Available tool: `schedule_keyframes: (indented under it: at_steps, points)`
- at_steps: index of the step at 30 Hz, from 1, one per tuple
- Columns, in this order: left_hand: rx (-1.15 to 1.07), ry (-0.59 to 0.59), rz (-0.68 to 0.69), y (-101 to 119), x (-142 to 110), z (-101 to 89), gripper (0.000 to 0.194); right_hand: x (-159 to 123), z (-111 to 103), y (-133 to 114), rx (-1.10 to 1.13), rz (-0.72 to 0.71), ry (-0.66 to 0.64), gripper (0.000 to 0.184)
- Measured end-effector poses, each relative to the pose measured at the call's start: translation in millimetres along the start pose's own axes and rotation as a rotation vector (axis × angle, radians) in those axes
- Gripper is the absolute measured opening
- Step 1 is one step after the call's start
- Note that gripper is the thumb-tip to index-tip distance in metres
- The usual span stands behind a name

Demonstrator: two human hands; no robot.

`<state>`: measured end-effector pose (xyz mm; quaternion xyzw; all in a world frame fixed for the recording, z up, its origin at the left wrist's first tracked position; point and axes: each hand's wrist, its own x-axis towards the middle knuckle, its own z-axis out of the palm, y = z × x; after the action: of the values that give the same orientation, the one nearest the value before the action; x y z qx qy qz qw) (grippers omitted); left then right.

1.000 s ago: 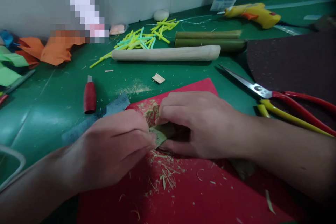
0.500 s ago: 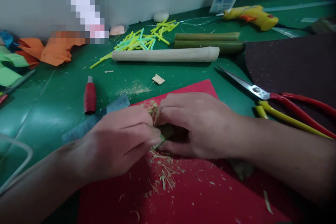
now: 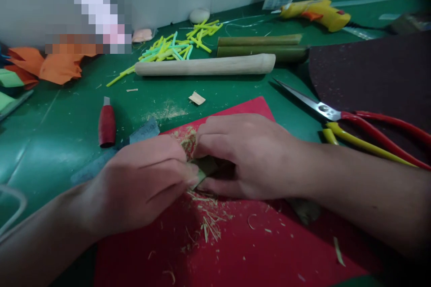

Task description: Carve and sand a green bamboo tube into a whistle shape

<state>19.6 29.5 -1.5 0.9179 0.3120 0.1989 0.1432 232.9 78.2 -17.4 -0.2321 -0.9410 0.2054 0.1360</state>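
Over a red sheet (image 3: 262,242), both hands meet around a small flat pale green piece (image 3: 206,167), which looks like bamboo. Closed fingers of my left hand (image 3: 144,179) pinch its left end. My right hand (image 3: 249,157) is curled over its right part, thumb below and fingers above, hiding much of it. Fine fibrous shavings (image 3: 210,226) lie on the sheet just below the fingertips, with more crumbs (image 3: 188,139) above them. Partly under my left forearm and hand lies a blue-grey strip (image 3: 144,131).
A short red-handled blade (image 3: 107,125) stands left. Beyond lie a peeled bamboo stick (image 3: 205,66), green bamboo pieces (image 3: 262,51), cut yellow and teal straws (image 3: 164,49) and orange paper (image 3: 60,65). Red-handled scissors (image 3: 325,108) and a yellow glue gun (image 3: 316,14) are at right.
The whole view has shifted slightly, so things appear a little further left and higher. Both hands keep their grip on the green piece, with hardly any visible change between them.
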Motion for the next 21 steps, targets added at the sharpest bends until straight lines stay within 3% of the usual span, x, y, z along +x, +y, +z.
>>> schedule_keyframes:
  at_steps: [6,11,16,21]
  points:
    - [0.044,-0.048,-0.015,-1.4,-3.5,-2.0,0.014,0.2,0.0,-0.3,-0.033,0.017,0.008,0.015]
    - [-0.042,-0.002,0.022,-4.6,-3.4,-1.4,0.012,0.9,0.2,-0.6,-0.015,0.014,-0.002,0.018]
    - [-0.024,-0.068,-0.028,-5.2,-6.9,-3.9,0.012,0.4,0.7,0.1,-0.051,-0.002,0.018,0.016]
    - [-0.06,-0.01,0.026,-5.7,-5.5,-2.8,0.012,-0.1,1.0,1.5,-0.031,-0.029,0.023,0.017]
